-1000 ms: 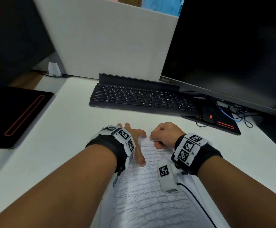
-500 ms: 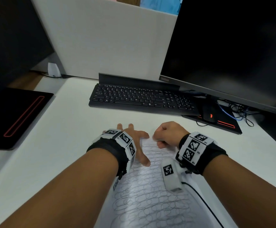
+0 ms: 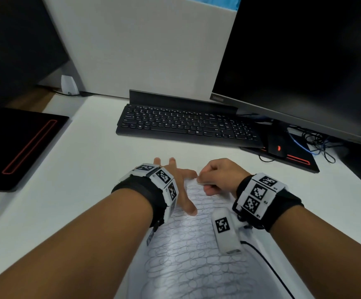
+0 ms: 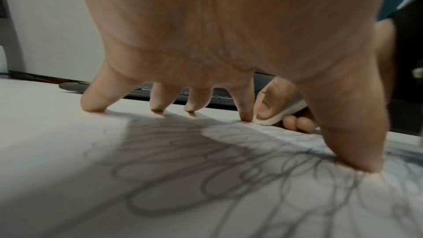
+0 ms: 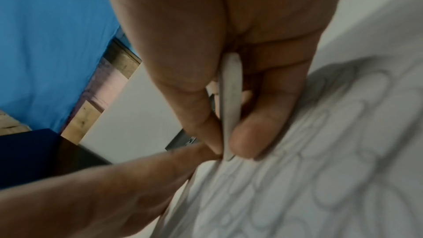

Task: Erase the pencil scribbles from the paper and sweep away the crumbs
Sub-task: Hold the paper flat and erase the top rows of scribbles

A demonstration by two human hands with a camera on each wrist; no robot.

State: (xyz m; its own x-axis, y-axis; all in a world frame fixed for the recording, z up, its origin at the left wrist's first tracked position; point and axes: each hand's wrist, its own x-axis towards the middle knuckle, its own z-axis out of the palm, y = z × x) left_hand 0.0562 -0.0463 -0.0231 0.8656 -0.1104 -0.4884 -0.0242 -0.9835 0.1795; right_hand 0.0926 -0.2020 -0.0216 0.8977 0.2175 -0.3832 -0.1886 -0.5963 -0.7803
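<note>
1. Table [image 3: 71,169] surface, white, runs wide and bare to the left of our hands, up to the black pad with a red outline [image 3: 18,145] at its left edge.
2. Monitor [image 3: 304,61] overhangs the far right; a small logo sits on its lower bezel, too blurred for us to read.
3. Keyboard [image 3: 186,126] lies beyond the hands, well apart from them, with open table between; its key legends are too small to make out.
4. Paper [image 3: 192,255] lies directly before us, covered in looping pencil scribbles [image 4: 206,178]; its far edge sits just under our fingertips.
5. Our left hand [image 3: 181,186] is spread flat, fingers [image 4: 246,111] straight, their tips pressing down the paper's far left corner and the table beside it; its grip holds nothing.
6. Our right hand [image 3: 218,178] has its grip curled tight around the white eraser [image 5: 230,108], pinched between thumb and fingers, the tip touching the paper at its far edge, right beside the left forefinger.
7. Wrist bands [image 3: 259,197] carry black-and-white square tags with tiny unreadable lettering.
</note>
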